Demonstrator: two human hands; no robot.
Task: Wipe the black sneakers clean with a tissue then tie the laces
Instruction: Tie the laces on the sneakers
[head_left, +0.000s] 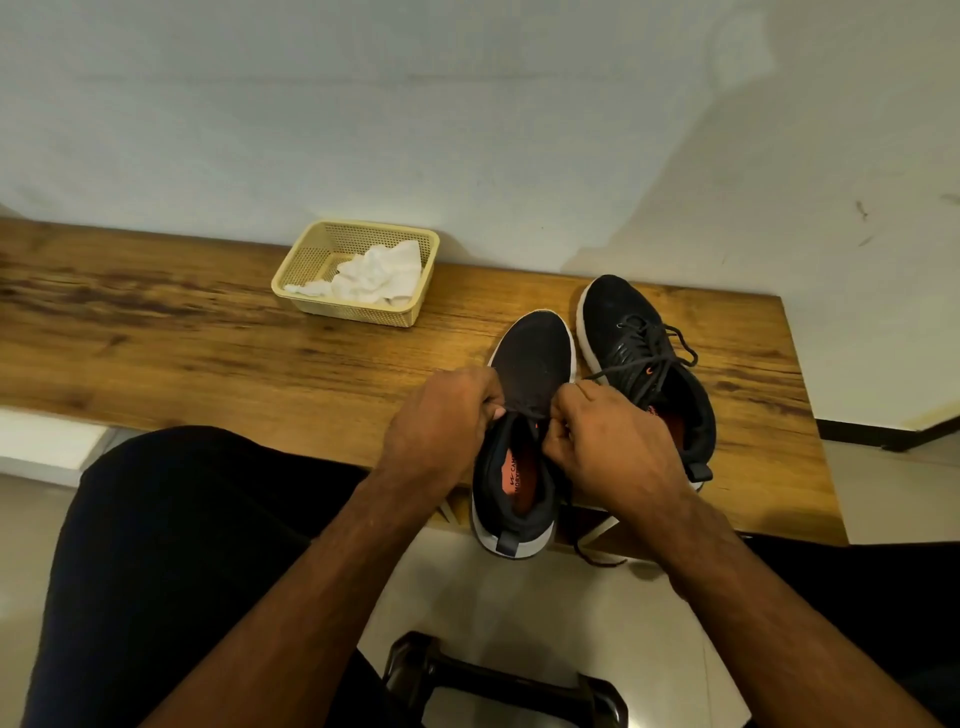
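My left hand (441, 415) and right hand (605, 447) each pinch the laces (527, 410) of the near sneaker (524, 415), fingers curled tight; my knuckles hide the knot itself. This black knit shoe sits at the wooden bench's (208, 343) front edge, its heel overhanging. Beside it the second sneaker (644, 364) shows loose, looped laces. Farther back, a perforated cream plastic basket (311, 254) holds crumpled white tissue (374, 275).
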